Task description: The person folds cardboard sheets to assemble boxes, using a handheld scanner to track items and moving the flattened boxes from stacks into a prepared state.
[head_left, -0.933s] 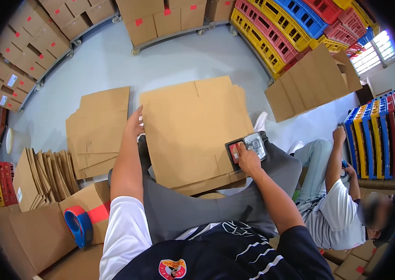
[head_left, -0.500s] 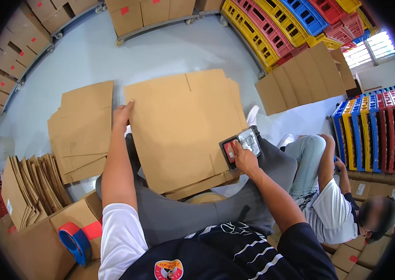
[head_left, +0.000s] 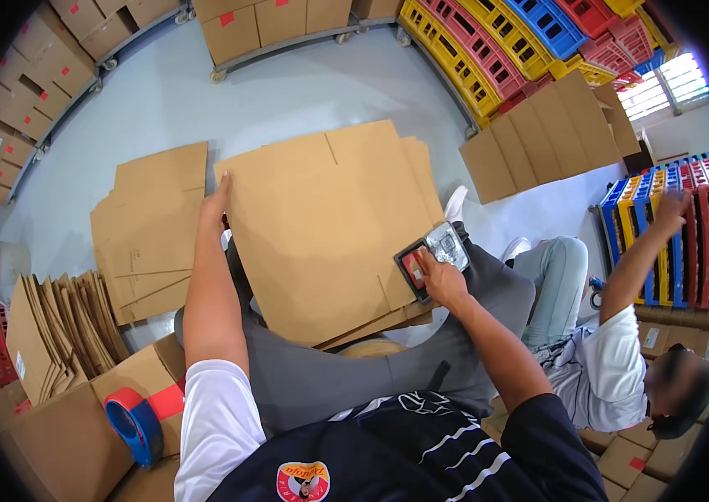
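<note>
A stack of flattened cardboard boxes point(head_left: 321, 226) lies across my lap. My left hand point(head_left: 217, 203) grips the top sheet by its left edge, thumb on the upper face. By the stack's right edge, above my right thigh, is an opened ink pad case with a red-and-black tray point(head_left: 411, 264) and a silvery lid point(head_left: 446, 247). My right hand point(head_left: 443, 281) is over the red part with its fingers bent together. Whatever is between those fingers is hidden.
More flattened cardboard point(head_left: 154, 234) lies to the left, with upright folded sheets point(head_left: 66, 330) nearer. A blue-and-red tape dispenser point(head_left: 135, 427) sits on a carton. A co-worker point(head_left: 597, 351) sits at right beside stacked coloured crates point(head_left: 664, 234). Carts of cartons point(head_left: 279, 25) stand at the back.
My left hand and the top cardboard sheet have shifted slightly left, baring more sheet edges at the right. My right hand has barely moved. The co-worker's arm has risen toward the crates.
</note>
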Motion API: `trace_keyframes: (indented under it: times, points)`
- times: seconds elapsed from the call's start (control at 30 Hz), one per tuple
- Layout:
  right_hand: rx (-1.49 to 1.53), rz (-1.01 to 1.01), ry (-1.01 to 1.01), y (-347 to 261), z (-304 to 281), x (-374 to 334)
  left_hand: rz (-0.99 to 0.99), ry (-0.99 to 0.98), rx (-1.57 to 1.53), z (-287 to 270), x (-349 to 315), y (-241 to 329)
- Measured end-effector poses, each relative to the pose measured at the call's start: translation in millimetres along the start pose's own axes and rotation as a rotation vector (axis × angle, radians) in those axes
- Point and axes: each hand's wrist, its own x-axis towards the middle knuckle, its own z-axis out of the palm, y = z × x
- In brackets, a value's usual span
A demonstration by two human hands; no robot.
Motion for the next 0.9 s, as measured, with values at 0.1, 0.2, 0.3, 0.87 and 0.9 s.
trace_keyframes:
  times: [0.1,0.2,0.3,0.87,0.9]
  points:
    - [0.01,-0.021,0.019,3.0,2.9,1.8,0.016,-0.001,0.008,-4.4,10.0,-2.5]
    - [0.018,0.02,0.003,8.8,2.9,-0.9,0.074,-0.047,0.047,8.0,9.4,-3.6]
    - [0.013,0.046,-0.043,-5.1,-7.6,2.1,0.089,-0.06,0.056,-8.2,37.5,-16.5]
    - [-0.01,0.014,-0.019,-0.9,-2.4,3.9,0.049,-0.259,-0.385,-7.9,38.8,-22.0]
    - [-0.014,0.022,-0.025,0.9,-0.2,1.9,0.04,-0.233,-0.38,-7.9,36.1,-21.0]
